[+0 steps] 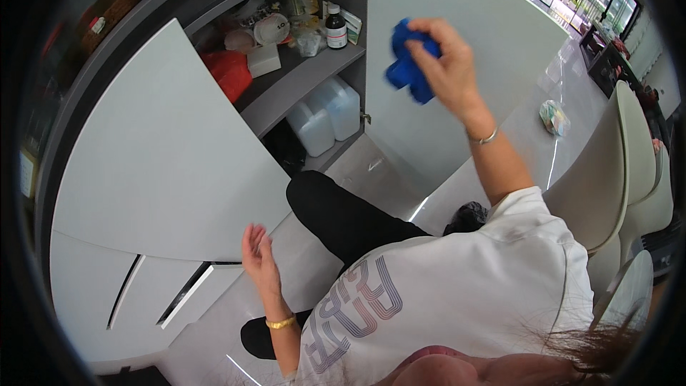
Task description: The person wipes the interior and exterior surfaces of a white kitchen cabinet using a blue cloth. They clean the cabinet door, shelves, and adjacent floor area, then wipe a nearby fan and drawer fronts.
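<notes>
A crumpled blue cloth (412, 61) is pinched between the thumb and fingers of my right hand (447, 67). I hold it up in front of the swung-out right white cabinet door (418, 139). Lower down, my left hand (260, 257) is raised with nothing in it, its fingers loosely bent. It is nearest to the left white cabinet door (171, 155). Between the doors is a grey shelf (305, 88). On it stand a dark bottle with a white cap (336, 27), a small white box (263, 60), a red plastic bag (230, 72) and a round lidded tub (271, 29).
Translucent plastic jugs (324, 118) stand in the lower compartment beside a black bag (289, 145). On the tiled floor lie another black plastic bag (466, 217) and a clear bag with coloured contents (555, 118). Pale chairs (595, 171) stand at right. White drawers (187, 289) are at lower left.
</notes>
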### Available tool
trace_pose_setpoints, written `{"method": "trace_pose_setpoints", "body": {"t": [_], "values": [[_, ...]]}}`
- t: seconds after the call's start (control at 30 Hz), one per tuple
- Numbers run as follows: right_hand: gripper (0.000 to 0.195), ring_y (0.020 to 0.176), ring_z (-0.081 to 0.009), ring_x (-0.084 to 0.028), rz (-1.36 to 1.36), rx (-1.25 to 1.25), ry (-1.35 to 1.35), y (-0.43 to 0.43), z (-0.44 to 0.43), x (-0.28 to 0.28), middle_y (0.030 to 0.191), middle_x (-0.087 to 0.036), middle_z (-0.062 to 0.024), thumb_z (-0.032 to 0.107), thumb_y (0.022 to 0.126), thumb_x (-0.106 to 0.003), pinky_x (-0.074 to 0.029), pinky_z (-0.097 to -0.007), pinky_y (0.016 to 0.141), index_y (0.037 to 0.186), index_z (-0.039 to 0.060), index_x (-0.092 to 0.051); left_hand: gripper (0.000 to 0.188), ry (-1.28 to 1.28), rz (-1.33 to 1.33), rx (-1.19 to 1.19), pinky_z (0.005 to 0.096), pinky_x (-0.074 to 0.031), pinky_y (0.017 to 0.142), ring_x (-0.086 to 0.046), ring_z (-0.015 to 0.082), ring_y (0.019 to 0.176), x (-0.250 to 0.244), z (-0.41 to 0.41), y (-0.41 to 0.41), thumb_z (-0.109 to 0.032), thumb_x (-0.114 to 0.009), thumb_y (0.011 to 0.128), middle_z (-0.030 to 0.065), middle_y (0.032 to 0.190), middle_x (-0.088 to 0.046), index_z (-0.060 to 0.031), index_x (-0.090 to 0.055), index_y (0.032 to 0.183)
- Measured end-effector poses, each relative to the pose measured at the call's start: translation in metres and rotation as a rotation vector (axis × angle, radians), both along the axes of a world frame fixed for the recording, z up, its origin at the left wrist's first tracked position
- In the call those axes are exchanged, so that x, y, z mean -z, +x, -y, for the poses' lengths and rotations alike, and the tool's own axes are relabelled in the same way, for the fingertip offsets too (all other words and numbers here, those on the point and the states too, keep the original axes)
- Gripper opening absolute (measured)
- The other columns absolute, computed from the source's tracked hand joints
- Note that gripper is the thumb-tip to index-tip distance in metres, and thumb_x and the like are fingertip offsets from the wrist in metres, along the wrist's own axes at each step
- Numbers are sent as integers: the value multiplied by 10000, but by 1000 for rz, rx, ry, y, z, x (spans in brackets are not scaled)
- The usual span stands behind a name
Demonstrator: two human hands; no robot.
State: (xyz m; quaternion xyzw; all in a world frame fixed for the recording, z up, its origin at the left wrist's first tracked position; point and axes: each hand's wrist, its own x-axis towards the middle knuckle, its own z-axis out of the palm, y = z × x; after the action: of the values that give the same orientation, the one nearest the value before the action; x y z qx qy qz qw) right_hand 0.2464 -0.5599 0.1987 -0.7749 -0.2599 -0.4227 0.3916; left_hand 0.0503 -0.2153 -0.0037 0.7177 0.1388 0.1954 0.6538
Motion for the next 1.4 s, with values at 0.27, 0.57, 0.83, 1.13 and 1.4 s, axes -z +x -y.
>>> {"method": "trace_pose_setpoints", "body": {"t": [0.27,0.57,0.83,1.13,1.4], "values": [[241,937,-247,-582,-220,-586,6,-42,-118,26,1023,-590,-130,90,801,-657,-466,-316,824,1023,20,-594,687,-390,297,626,346,-397,972,-398,229,1239,-98,77,116,-163,-628,864,127,1365,-374,-69,-234,1419],[221,1097,-207,-530,436,406,199,-45,37,-40,1085,-621,-71,0,839,-604,-388,-331,966,1056,38,-629,277,-627,148,423,298,-472,810,-579,152,928,-115,89,185,-217,-553,923,80,1041,-615,-5,-589,1098],[333,998,-132,-558,207,690,365,-33,124,-44,1143,-601,-67,127,849,-663,-440,-254,862,1161,33,-596,360,449,523,-30,310,-460,698,-592,173,717,-226,96,277,-310,-488,942,133,782,-614,9,-629,853],[448,954,-132,-583,197,297,583,-12,131,-30,1114,-595,-126,41,837,-653,-466,-240,842,1247,-18,-482,328,945,554,71,328,-456,568,-565,213,599,-266,95,421,-316,-467,946,128,689,-578,-13,-591,920],[268,885,-155,-623,97,212,703,-27,158,-2,1023,-623,-120,70,869,-601,-509,-264,766,1112,-18,-530,374,200,831,243,365,-449,701,-586,209,724,-253,260,392,-270,-462,934,153,766,-633,70,-612,889]]}}
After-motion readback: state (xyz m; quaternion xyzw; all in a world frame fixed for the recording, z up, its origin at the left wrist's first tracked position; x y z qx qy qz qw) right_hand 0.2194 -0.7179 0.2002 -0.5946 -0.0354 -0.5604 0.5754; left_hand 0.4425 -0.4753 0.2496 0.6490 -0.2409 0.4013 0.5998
